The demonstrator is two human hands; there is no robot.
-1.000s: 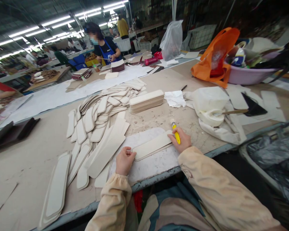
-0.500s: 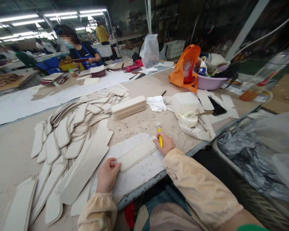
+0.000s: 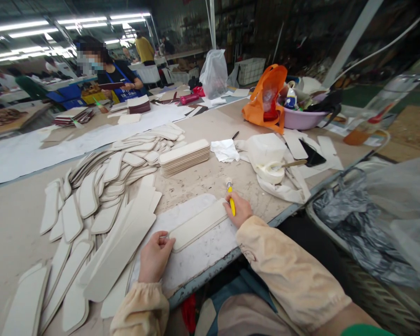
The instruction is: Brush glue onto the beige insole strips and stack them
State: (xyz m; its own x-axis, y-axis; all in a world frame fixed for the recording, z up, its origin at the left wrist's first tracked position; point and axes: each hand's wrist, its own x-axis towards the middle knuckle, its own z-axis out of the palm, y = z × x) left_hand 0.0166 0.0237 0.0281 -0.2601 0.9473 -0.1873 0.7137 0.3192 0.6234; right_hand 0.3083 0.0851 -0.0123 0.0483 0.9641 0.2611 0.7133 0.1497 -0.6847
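A long cream strip with rounded corners (image 3: 199, 226) lies on a pale stained sheet (image 3: 210, 256) near the table's front edge. My left hand (image 3: 157, 254) has its thumb and fingertips closed on the strip's left end. A small brush with a yellow handle (image 3: 232, 203) is in my right hand (image 3: 241, 211), bristles pointing away from me. That hand's fingertips also touch the strip's right end. Longer cream pieces (image 3: 126, 247) lie fanned just left of my left hand. Behind the strip stands a neat stack of similar strips (image 3: 185, 158).
Many loose cream pieces (image 3: 101, 186) are heaped at left. A white tub (image 3: 268, 151) with a tape roll (image 3: 271, 172) and a stick (image 3: 294, 163) stands right, near a dark phone (image 3: 313, 153). Farther back are an orange bag (image 3: 262, 105) and purple basin (image 3: 304, 118). A co-worker (image 3: 117, 77) works across the table.
The camera view has shifted slightly. Both hands keep their places at the strip's two ends, and the brush stays in my right hand.
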